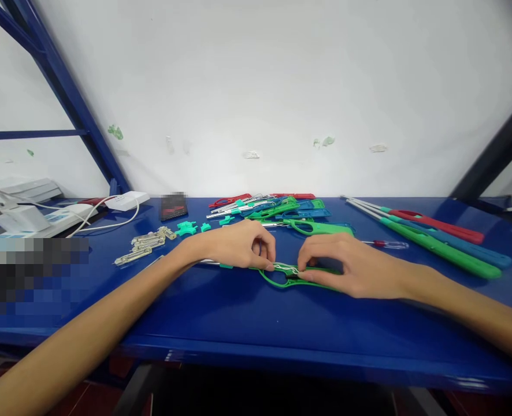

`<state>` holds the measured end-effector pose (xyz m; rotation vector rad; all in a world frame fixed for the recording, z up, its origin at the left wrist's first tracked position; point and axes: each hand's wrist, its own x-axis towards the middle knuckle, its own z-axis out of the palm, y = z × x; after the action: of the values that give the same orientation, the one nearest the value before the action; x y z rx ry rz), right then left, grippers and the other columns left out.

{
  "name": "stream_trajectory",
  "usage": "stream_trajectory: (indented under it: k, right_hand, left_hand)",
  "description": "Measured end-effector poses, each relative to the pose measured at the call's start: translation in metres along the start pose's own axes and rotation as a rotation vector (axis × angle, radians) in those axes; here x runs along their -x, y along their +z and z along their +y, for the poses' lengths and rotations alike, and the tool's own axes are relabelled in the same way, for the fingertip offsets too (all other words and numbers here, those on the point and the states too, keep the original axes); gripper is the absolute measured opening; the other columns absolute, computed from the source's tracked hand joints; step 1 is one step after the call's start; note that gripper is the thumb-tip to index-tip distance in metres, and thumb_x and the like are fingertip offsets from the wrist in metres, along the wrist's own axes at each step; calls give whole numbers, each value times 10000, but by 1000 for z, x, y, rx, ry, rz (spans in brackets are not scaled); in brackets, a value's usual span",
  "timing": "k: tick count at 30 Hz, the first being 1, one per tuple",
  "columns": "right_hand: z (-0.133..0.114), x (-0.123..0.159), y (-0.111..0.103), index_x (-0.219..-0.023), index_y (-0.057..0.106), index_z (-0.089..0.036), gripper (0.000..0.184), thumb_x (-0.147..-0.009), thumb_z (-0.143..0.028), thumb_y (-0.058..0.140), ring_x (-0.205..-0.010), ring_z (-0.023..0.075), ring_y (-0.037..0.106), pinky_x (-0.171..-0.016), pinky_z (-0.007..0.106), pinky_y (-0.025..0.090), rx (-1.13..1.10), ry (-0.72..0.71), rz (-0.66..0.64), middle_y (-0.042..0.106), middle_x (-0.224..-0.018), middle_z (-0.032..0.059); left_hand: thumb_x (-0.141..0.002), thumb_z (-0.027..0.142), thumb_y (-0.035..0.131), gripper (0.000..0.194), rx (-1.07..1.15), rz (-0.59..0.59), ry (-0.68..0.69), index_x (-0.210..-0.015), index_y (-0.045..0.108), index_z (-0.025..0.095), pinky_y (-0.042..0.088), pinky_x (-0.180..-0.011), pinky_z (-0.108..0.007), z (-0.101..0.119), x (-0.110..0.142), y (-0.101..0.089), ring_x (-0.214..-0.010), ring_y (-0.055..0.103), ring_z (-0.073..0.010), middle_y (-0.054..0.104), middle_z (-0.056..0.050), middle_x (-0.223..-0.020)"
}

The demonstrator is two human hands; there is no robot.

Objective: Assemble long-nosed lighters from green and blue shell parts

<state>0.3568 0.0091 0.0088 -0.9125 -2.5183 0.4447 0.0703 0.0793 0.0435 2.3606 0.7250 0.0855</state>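
a green handle with an open ring lies near the middle of the tabletop, set back from the near edge, its metal rod pointing toward the left edge. the left hand has its thumb and forefinger clamped on pale wires above the ring. the right hand rests over the handle's right part, thumb and fingertips bent close beside a small dark piece; whether they pinch it i cannot tell. beyond the hands, a pile of red, blue and green handles lies along the back edge. teal pieces and clear parts lie to its left. toward the right edge, three long lighters, red, blue and green, lie side by side, with a screwdriver just left of them.
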Motion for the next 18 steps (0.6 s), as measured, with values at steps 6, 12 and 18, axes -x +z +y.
stream_trajectory:
  k: [6,12,18]
  right_hand:
    - [-2,0,-1,-1037,817,-265,261,-1128,-465,676,-889,229,756,-800,372,524,1,-5,0,857,-1028,52]
    - [-2,0,1,-1046,814,-270,267,-1122,-495,689,-899,235,749,-802,383,525,-16,7,1,856,-1057,57]
    - [0,-2,3,-1034,815,-276,306,-1107,-556,717,-863,231,717,-773,390,517,-50,37,3,845,-1045,54]
  left_hand:
    - [-980,392,846,199,-4,-1,2,-934,843,199,459,-660,-303,2,0,1,-653,665,-162,773,-23,-763]
    - [-997,400,813,227,-17,-1,-23,-919,826,187,458,-662,-304,9,1,1,-670,660,-162,757,-21,-755]
    - [-1002,392,801,228,-12,2,-29,-907,814,184,471,-669,-306,10,1,3,-675,663,-166,746,-20,-731]
